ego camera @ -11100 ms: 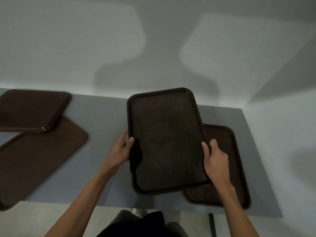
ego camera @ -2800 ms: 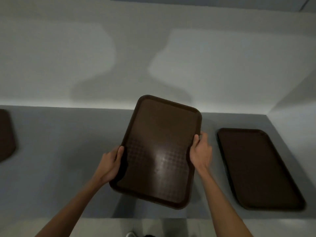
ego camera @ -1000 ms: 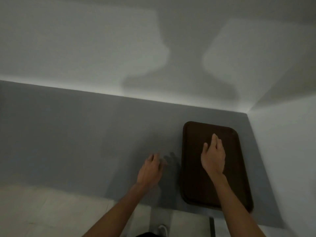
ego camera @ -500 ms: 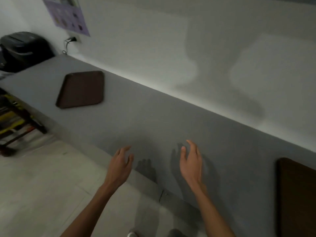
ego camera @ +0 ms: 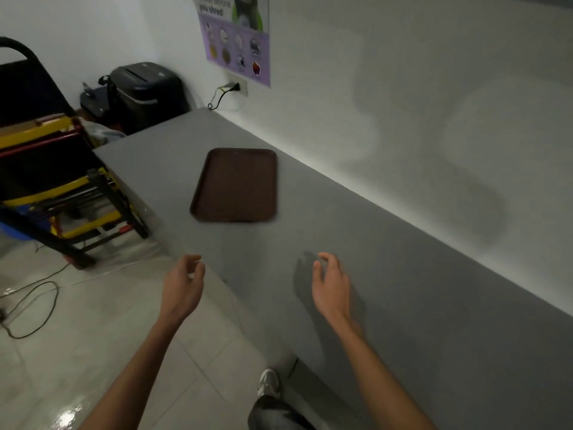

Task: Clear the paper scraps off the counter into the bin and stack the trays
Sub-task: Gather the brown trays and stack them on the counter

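Observation:
One dark brown tray (ego camera: 237,185) lies flat on the grey counter (ego camera: 387,274), toward its far left end. My left hand (ego camera: 183,282) hovers over the counter's front edge with fingers loosely curled and nothing in it. My right hand (ego camera: 331,285) hangs above the counter, fingers apart, holding nothing. Both hands are well short of the tray. No paper scraps show on the counter. The tray stack at the right is out of view.
A black shredder bin (ego camera: 145,91) stands on the floor beyond the counter's left end. A black and yellow folding cart (ego camera: 59,187) stands left of the counter. A cable (ego camera: 31,305) trails on the tiled floor. A purple poster (ego camera: 237,35) and wall socket (ego camera: 238,87) are on the wall.
The view has swung further left along the counter, so the lone tray now sits nearer and the right-hand tray stack has left the frame. Both hands remain without anything in them.

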A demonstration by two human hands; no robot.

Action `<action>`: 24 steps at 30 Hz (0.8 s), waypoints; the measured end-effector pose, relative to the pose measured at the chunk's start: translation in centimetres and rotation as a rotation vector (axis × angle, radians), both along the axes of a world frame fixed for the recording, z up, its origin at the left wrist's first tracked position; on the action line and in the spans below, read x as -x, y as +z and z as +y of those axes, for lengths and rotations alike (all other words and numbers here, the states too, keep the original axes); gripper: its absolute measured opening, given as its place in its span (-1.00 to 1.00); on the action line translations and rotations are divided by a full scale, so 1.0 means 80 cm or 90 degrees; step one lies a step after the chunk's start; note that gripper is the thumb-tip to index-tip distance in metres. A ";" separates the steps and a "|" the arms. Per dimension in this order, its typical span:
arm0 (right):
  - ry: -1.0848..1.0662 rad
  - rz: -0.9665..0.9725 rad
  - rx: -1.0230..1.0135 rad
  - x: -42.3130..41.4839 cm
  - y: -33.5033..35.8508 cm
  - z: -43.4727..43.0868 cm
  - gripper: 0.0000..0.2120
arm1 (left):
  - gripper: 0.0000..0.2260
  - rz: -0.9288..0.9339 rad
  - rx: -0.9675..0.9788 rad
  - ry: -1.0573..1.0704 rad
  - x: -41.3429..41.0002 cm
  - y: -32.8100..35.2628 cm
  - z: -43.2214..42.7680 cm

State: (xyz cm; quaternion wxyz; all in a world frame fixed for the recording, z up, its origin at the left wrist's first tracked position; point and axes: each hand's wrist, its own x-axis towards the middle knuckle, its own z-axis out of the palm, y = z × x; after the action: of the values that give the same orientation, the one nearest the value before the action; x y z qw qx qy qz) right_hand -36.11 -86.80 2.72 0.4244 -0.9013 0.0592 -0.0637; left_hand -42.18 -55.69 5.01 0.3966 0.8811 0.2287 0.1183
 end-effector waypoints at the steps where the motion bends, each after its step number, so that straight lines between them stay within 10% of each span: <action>1: -0.002 0.004 -0.009 -0.025 -0.006 0.016 -0.80 | -0.77 0.009 0.017 0.016 -0.019 -0.001 0.016; 24: -0.175 0.278 0.119 -0.373 -0.077 0.276 -0.59 | -0.70 0.265 0.344 0.006 -0.420 -0.076 0.250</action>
State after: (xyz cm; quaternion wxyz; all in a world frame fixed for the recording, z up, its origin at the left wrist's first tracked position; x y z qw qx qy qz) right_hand -6.24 -64.68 -3.46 0.3043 -0.9123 0.2648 0.0700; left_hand -8.58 -35.67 -1.09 0.5596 0.7486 0.3321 -0.1272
